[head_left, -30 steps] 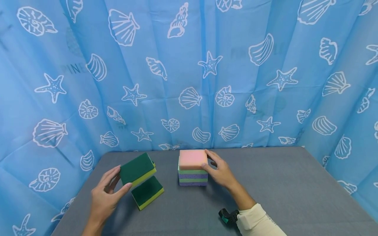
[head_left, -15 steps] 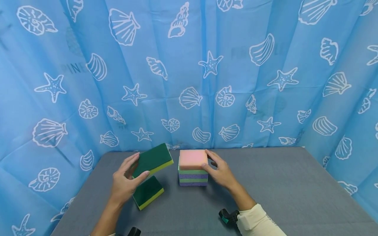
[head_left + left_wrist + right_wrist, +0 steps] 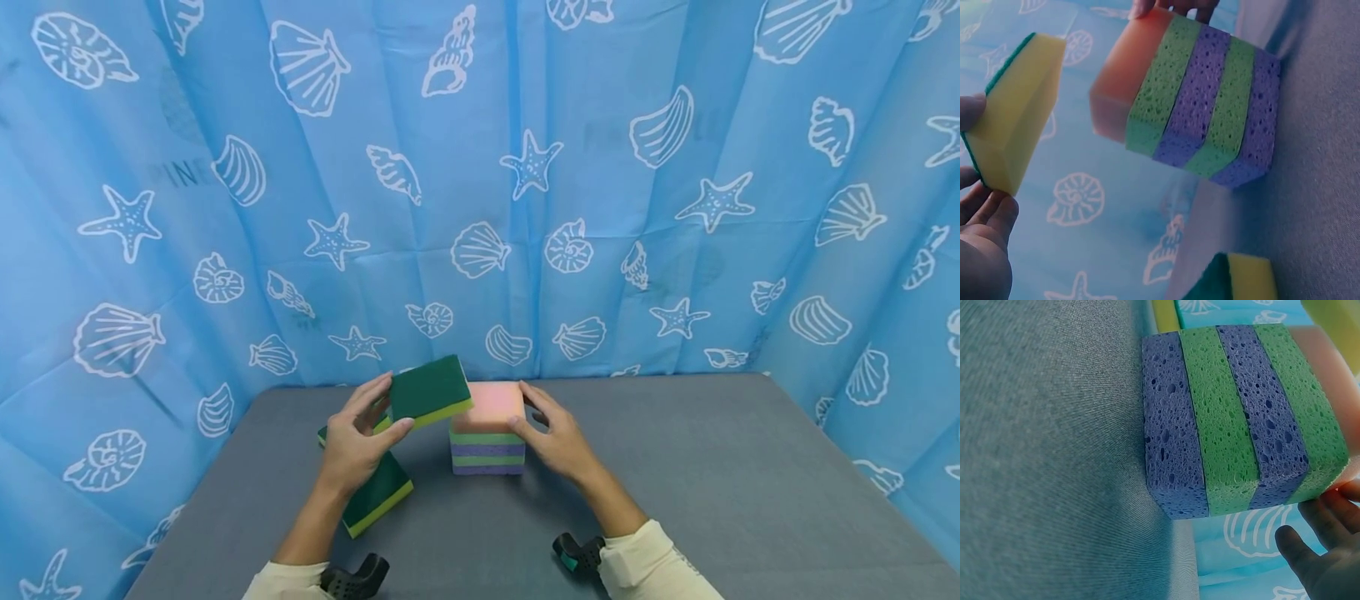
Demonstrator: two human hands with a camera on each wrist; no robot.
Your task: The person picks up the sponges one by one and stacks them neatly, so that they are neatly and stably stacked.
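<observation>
A scouring sponge [image 3: 429,388], dark green on top and yellow below, is pinched between thumb and fingers of my left hand [image 3: 356,446]. It is raised and slightly tilted, overlapping the left edge of a sponge stack in the head view. That stack has alternating purple and green porous sponges [image 3: 1210,100] with a pink-orange sponge [image 3: 491,404] on top. My right hand [image 3: 558,442] grips the pink-orange sponge at its right side, thumb at the front corner and fingers at the back. In the left wrist view, a gap separates the held sponge [image 3: 1022,106] from the stack.
Another green-and-yellow scouring sponge [image 3: 381,493] lies on the grey table [image 3: 675,483], partly behind my left forearm. A further one [image 3: 322,435] shows behind my left hand. A blue shell-print curtain [image 3: 420,208] hangs along the table's back edge.
My left hand has carried the scouring sponge rightward, from over the left-hand sponges to the stack's left edge. The right hand has stayed at the pink-orange sponge.
</observation>
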